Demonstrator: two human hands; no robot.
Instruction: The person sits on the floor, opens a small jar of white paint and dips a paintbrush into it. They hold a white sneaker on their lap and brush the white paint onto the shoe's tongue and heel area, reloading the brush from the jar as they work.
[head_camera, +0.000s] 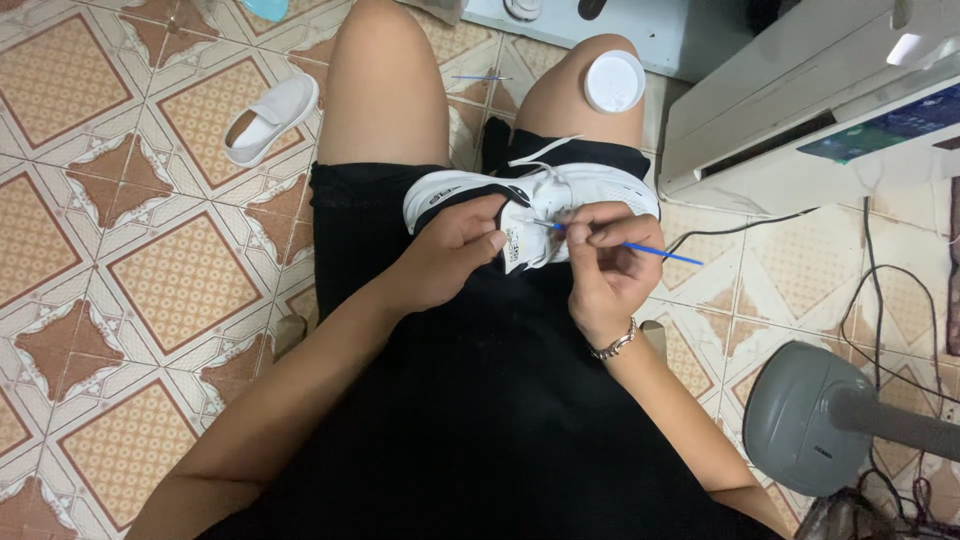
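Sneaker (560, 195) lies on the person's lap, left hand (450, 255) clenched on its pulled-out tongue, right hand (605, 265) pinching a thin blue brush (640, 248) against it, the second shoe (268, 118) lying untouched on the floor (120, 250).

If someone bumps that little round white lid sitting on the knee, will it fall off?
Probably. The small round white plastic lid only rests on a curved bare knee, with nothing gripping it. It looks thin and light, so a nudge could slide it off. Being round, it might then roll across the tiled floor.
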